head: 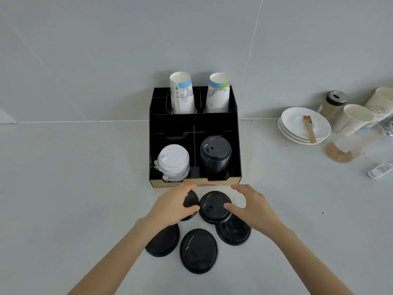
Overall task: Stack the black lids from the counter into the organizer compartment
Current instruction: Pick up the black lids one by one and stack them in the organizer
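Several black lids lie on the grey counter in front of the black organizer. My left hand is closed on one black lid, pinching it between thumb and fingers. My right hand is spread beside a second lid, with the thumb resting on the lid's right edge and the fingers arched apart above the counter. Three more lie nearer me: one on the left, one in the middle and one on the right. The organizer's front right compartment holds a stack of black lids.
White lids fill the front left compartment, and two paper cup stacks stand at the back. To the right are stacked white plates with a brush, a jar, paper cups and a clear glass.
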The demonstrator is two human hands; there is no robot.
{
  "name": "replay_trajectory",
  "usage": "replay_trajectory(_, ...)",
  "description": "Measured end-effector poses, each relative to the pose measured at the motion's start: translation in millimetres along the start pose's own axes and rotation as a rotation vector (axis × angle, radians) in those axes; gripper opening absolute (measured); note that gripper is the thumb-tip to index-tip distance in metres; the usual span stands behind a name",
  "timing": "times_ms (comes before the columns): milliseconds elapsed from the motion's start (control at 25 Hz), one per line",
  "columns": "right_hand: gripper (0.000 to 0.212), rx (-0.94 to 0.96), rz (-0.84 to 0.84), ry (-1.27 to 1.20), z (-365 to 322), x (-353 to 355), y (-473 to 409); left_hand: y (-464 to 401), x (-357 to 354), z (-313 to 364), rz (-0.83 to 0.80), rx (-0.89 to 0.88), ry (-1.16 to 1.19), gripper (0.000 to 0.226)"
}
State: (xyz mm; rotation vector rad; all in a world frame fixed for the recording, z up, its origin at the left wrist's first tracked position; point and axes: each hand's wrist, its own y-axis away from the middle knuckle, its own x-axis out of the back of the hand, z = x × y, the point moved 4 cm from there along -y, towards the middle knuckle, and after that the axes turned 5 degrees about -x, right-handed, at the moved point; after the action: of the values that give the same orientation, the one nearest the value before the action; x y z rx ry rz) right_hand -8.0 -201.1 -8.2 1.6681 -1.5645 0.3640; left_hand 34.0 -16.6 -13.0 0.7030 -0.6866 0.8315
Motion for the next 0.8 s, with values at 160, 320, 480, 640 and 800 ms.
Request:
replay_trajectory(160, 0.060, -0.022, -0.039, 0.024, 8, -14, -5, -11, -18, -3, -0.093, -0.011, -0.030, 0.063)
replay_trajectory(320, 0.067, -0.028, -0.053, 0.051, 13, -30, -9, -22, -30, -7, -0.137, -0.015, -0.041, 0.069)
replay_trajectory(480, 0.070, -0.034, -0.057, 0.048, 16, -39, -10, -27, -37, -6, -0.175, -0.054, -0.098, 0.072)
replay_trajectory(640, 0.068, -0.032, -0.029, 0.022, 17, -41, -13, -33, -42, -6, -0.210, -0.079, -0.162, 0.074)
replay_trajectory(800, 0.065, -0.004, -0.021, -0.027, 18, -40, -12, -33, -45, -6, -0.214, -0.088, -0.148, 0.071)
